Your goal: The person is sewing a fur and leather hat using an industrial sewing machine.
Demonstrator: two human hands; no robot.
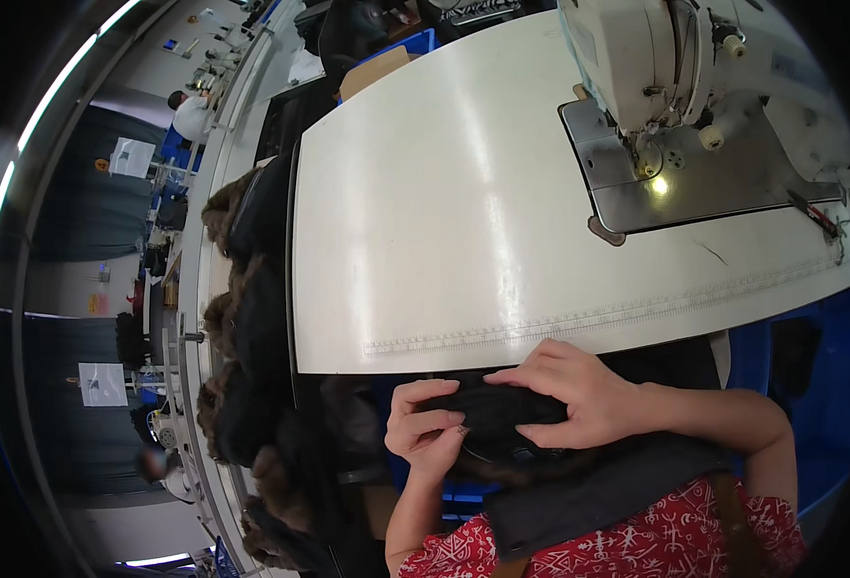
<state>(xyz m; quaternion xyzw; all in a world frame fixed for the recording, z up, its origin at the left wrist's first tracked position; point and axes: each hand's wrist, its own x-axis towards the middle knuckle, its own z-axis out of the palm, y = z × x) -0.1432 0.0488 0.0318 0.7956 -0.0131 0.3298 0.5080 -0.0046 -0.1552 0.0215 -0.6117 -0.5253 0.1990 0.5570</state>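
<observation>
Below the white table's near edge, my left hand [417, 429] has its thumb and fingers closed on a black garment [490, 412], at the garment's left end. My right hand [584, 403] grips the same garment from the right, index finger along its upper part and thumb lower down. A strip of brown fur [502, 470] shows beneath the garment. Above both hands, a printed ruler scale [463, 334] runs along the white tabletop [405, 212].
A sewing machine [637, 48] with a lit needle area stands at back right, snips [808, 211] beside it. Fur-trimmed black garments [256, 328] pile along the left. Blue bins [824, 366] sit right and behind the table [417, 40]. Two co-workers [192, 116] [176, 477] are at far-left benches.
</observation>
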